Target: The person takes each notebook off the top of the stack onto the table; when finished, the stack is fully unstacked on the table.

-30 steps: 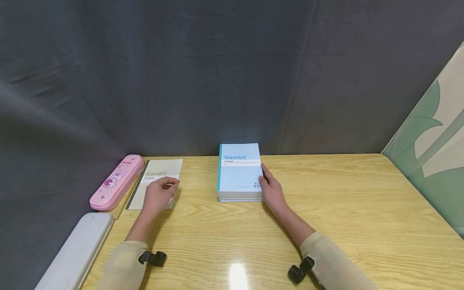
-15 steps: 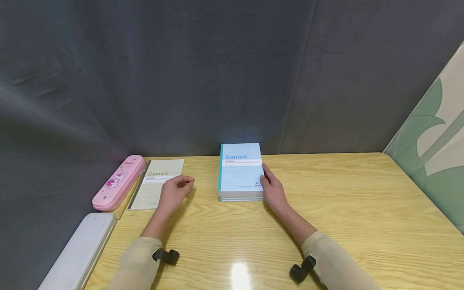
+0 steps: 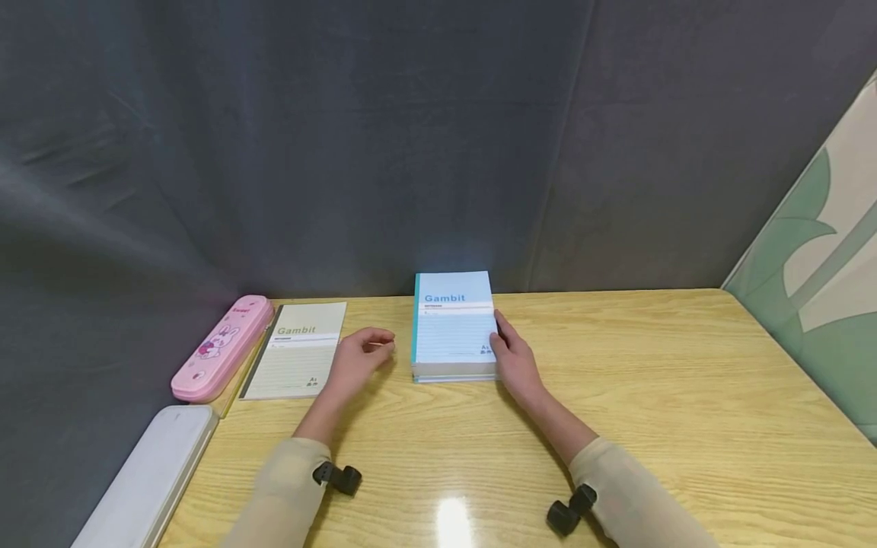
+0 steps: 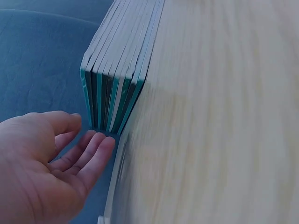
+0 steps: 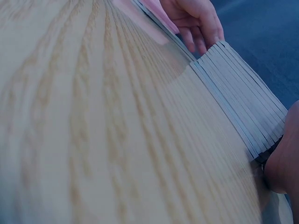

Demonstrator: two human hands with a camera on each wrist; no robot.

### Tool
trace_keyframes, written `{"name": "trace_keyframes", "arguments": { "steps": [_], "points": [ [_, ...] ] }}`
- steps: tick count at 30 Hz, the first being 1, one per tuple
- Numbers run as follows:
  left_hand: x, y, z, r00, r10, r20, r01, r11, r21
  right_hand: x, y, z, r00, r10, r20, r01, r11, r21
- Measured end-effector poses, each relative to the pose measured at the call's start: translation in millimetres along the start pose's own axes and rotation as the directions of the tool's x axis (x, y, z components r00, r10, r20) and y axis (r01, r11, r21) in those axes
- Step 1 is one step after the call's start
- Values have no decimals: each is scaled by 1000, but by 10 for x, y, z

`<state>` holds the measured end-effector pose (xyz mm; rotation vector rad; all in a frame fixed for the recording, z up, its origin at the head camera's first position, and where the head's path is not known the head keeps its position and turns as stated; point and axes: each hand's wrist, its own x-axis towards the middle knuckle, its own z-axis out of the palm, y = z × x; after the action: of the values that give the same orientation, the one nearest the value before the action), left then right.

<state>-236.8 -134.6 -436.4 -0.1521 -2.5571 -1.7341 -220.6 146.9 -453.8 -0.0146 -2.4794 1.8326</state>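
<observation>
Head view: your left hand is hovering relaxed and empty beside the notebook stack; your right hand is resting, unclenched, against its side. Stacking is looking mostly done, with one loose notebook lying apart.

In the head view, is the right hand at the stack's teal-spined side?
No: the right hand touches the notebook stack along the opposite edge, away from the teal spine.

Your sleeves are beige; you face a pale-blue, teal-spined notebook stack, a cream, dark-spined notebook, a pink rabbit-patterned case and a yellow wood-grained table.
</observation>
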Motion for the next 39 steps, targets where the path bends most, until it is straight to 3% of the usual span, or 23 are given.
{"name": "trace_keyframes", "arguments": {
  "steps": [7, 11, 17, 26, 35, 39],
  "points": [
    [56, 98, 229, 999, -30, 13, 31, 990, -136, -13, -14, -2, 1000, 0, 5, 0, 1000, -2],
    [59, 164, 340, 999, -29, 15, 30, 993, -117, -4, -6, -12, 1000, -15, -6, 15, 1000, -11],
    [41, 219, 437, 1000, 0, -24, 0, 1000, -4, 8, 9, -5, 1000, -21, -7, 20, 1000, -15],
    [30, 214, 421, 998, -41, -57, 40, 999, -20, -5, -3, -11, 1000, -21, -5, 21, 1000, 6],
    [41, 194, 341, 992, -104, -68, 97, 990, -107, -2, 2, -24, 999, -43, -13, 43, 998, 36],
    [52, 190, 283, 993, -105, -61, 100, 992, -82, 7, -4, -13, 999, -52, -13, 53, 998, 46]
  ]
}}
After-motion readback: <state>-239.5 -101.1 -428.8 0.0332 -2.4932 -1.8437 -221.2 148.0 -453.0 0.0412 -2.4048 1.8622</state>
